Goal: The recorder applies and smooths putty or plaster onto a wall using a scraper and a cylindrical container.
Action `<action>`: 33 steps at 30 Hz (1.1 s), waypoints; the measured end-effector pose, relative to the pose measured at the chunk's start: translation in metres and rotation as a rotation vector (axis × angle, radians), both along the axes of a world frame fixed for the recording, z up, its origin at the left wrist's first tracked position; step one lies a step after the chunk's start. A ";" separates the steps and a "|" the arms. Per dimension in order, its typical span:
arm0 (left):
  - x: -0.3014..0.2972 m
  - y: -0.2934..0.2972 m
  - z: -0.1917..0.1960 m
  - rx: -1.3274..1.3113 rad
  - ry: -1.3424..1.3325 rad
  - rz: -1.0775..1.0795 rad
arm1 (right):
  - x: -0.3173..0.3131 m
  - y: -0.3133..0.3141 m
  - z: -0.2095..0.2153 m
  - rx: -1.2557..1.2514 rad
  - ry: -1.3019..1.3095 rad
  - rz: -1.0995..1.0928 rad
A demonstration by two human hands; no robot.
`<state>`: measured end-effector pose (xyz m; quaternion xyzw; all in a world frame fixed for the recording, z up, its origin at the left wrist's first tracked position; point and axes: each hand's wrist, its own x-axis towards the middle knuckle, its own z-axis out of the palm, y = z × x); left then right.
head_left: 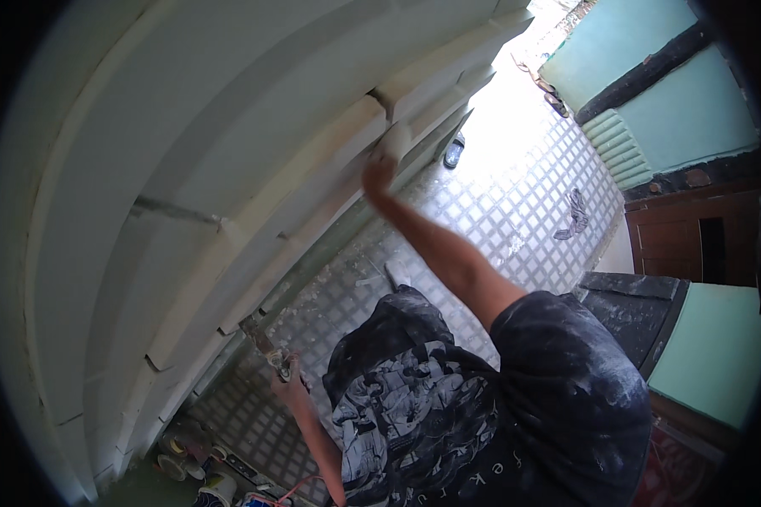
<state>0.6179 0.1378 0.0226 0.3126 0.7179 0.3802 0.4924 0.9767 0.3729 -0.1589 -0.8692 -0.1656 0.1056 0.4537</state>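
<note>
A pale moulded wall [228, 182] with stepped ledges fills the left side. My right arm reaches up to one of its ledges, and my right hand [380, 171] is closed there around a pale, blurred thing [396, 139] pressed at the ledge; its kind cannot be made out. Lower down, beside the bottom of the wall, my left hand [290, 389] grips a putty knife [260, 336], its flat, stained blade pointing up toward the wall's lower edge.
Pale dust and crumbs lie on the checked tile floor [516, 203]. Buckets [218, 490] and tools stand at lower left. A dark sandal [454, 152] lies by the wall's far end, a crumpled cloth [575, 215] further right. Green walls and a brown door [668, 245] bound the right.
</note>
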 end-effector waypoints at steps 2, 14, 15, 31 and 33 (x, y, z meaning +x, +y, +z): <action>0.023 0.003 0.003 -0.017 -0.026 0.017 | -0.069 -0.070 -0.004 0.274 -0.253 0.227; 0.087 0.035 0.027 -0.083 -0.168 0.009 | 0.128 -0.040 -0.026 0.119 -0.278 -0.057; 0.091 0.036 0.031 -0.082 -0.125 0.063 | 0.059 -0.024 -0.018 0.139 -0.411 -0.079; 0.085 0.030 0.019 -0.031 -0.096 0.005 | 0.297 -0.055 0.088 0.266 0.013 -0.214; 0.089 0.027 0.019 -0.014 -0.130 0.047 | 0.301 -0.038 0.081 0.249 -0.044 -0.226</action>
